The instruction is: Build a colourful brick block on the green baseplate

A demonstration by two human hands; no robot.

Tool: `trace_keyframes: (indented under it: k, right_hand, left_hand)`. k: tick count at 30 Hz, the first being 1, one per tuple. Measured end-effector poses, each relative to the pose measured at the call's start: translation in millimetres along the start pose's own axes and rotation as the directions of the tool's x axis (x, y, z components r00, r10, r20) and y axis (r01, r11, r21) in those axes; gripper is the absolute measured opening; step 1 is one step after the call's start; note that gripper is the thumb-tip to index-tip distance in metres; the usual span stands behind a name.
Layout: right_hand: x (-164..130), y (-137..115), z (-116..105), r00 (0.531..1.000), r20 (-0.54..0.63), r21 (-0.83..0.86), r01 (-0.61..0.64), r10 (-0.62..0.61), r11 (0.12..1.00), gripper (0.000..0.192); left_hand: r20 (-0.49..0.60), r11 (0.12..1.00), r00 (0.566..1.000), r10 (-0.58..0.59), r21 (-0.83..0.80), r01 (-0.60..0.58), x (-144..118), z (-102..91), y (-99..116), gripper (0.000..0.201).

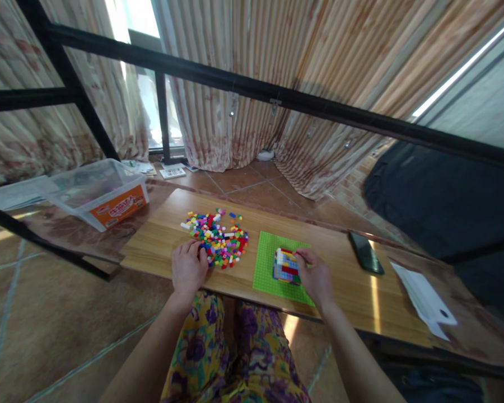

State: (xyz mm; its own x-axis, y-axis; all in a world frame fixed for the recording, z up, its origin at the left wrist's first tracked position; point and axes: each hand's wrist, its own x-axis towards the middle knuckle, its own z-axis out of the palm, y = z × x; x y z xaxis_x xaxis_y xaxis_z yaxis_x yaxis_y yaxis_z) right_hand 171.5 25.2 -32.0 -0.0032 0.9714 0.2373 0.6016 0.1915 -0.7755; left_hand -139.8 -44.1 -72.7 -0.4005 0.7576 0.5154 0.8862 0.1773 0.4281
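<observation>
My right hand is closed in a pinch at the far right corner of a small block build. A small red toy brick shows at its fingertips. The build has white, yellow, red and light-blue bricks on top and sits on a green studded baseplate. At the near left edge of a pile of loose toy bricks in many colours, my left hand rests with curled fingers. Its thumb and fingertips come together beside blue bricks, and what lies between them is too small to make out.
The wooden board carries a dark phone at the right, near a white plastic piece. A clear bin with an orange label stands at the left. Black metal bars cross beyond the board, before the curtains.
</observation>
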Motion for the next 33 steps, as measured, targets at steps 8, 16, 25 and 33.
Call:
trace_keyframes:
  k: [8,16,25,33]
  right_hand:
    - [1.4,3.6,7.3,0.993,-0.029,-0.068,0.113,-0.115,0.991,0.024]
    - [11.8,20.9,14.9,0.979,0.061,0.254,-0.203,0.194,0.946,0.025]
    - [16.6,8.3,11.3,0.903,0.234,0.444,-0.429,0.360,0.787,0.031]
    - [24.6,0.9,4.9,0.873,0.307,0.437,-0.483,0.379,0.759,0.038]
  left_hand:
    - [0.012,1.000,1.000,-0.009,0.005,0.009,0.6,-0.1,0.5,0.027]
    - [0.021,1.000,1.000,-0.011,0.003,0.011,0.5,-0.3,0.2,0.027]
    - [0.009,1.000,1.000,-0.002,0.004,0.002,0.2,0.0,0.5,0.029]
    - [0.019,1.000,1.000,-0.009,0.006,0.009,0.6,-0.6,0.8,0.029]
